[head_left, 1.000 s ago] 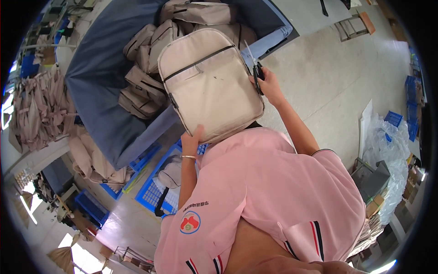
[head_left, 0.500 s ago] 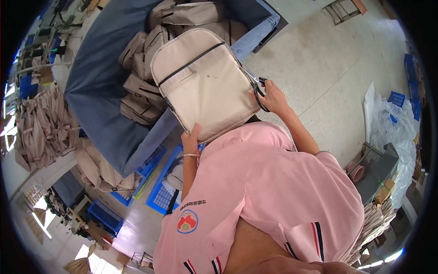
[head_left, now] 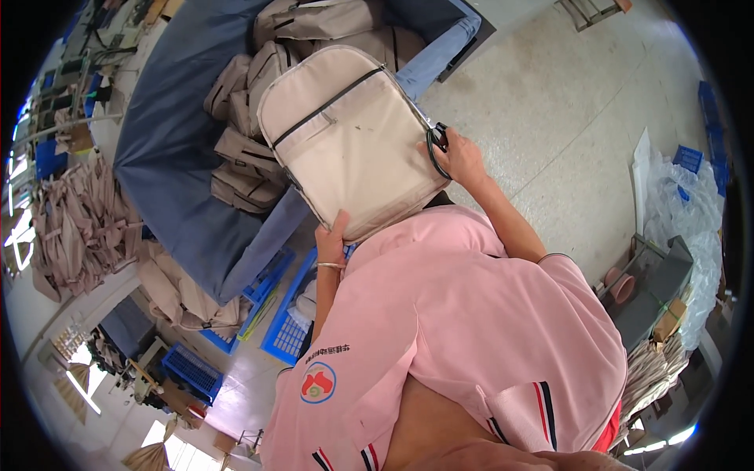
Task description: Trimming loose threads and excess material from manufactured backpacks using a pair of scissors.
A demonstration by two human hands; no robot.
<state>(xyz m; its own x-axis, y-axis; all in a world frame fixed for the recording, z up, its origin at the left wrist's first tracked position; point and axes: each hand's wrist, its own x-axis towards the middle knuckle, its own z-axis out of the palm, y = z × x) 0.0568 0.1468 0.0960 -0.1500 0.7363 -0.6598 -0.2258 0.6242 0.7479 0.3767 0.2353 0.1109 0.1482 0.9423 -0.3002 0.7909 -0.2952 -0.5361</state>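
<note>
A beige backpack with a dark zipper strip across its upper part lies tilted in front of my body. Its lower left corner is gripped by my left hand, thumb on top and the other fingers underneath. My right hand is closed round the black handles of a pair of scissors at the bag's right edge. The scissor blades lie along that edge, and their tips are hard to make out.
Beyond the backpack stands a large blue fabric-lined bin piled with more beige bags. Blue plastic baskets sit low on the left, near heaped beige fabric pieces. Clear plastic sheeting and a grey container are at the right.
My right hand has moved slightly left and up with the scissors, closer against the bag's right edge. My left hand keeps its grip on the corner.
</note>
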